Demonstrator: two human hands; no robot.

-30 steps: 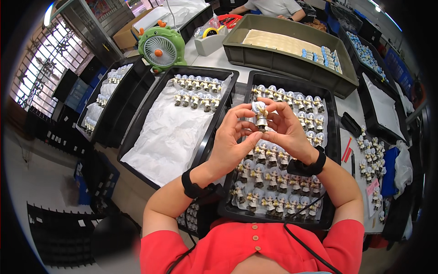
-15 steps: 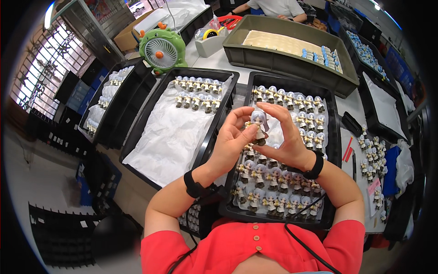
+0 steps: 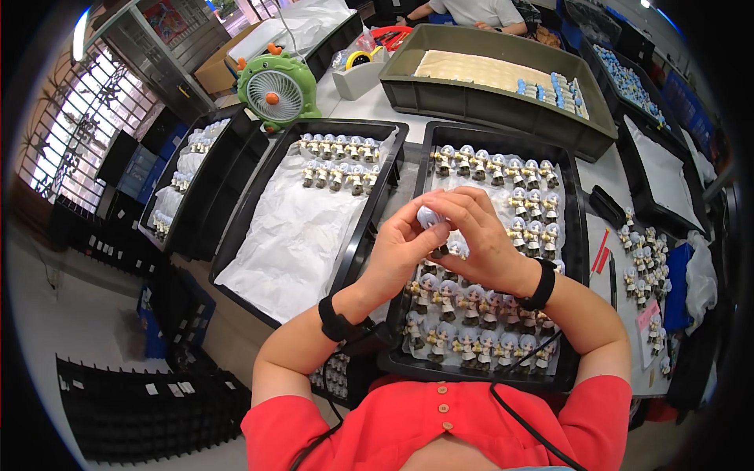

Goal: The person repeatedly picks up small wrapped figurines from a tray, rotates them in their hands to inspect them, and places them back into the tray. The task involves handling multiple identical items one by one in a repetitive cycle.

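A small figurine (image 3: 428, 218) with pale lilac hair is held up between my two hands, over the right-hand black tray (image 3: 579, 228). Closed around it, my left hand (image 3: 393, 250) presses its thumb against the figure's side. The fingers of my right hand (image 3: 488, 245) bend over its top and far side, also closed on it. Most of its body is hidden by fingers; mainly the hair shows. Beneath my hands, rows of similar figurines (image 3: 471, 302) with white-and-gold clothes and dark feet lie on the tray's lining.
To the left, another black tray (image 3: 275, 243) lined with white paper holds two rows of figurines at its far end. A green fan (image 3: 276, 90) and an olive bin (image 3: 487, 110) stand behind. Loose figurines (image 3: 648, 263) and red sticks (image 3: 600, 251) lie right. Someone sits across the table.
The figurine has turned, its face no longer showing, and sits slightly further left. My right hand has moved in, its fingers folding over the figure instead of arching around it.
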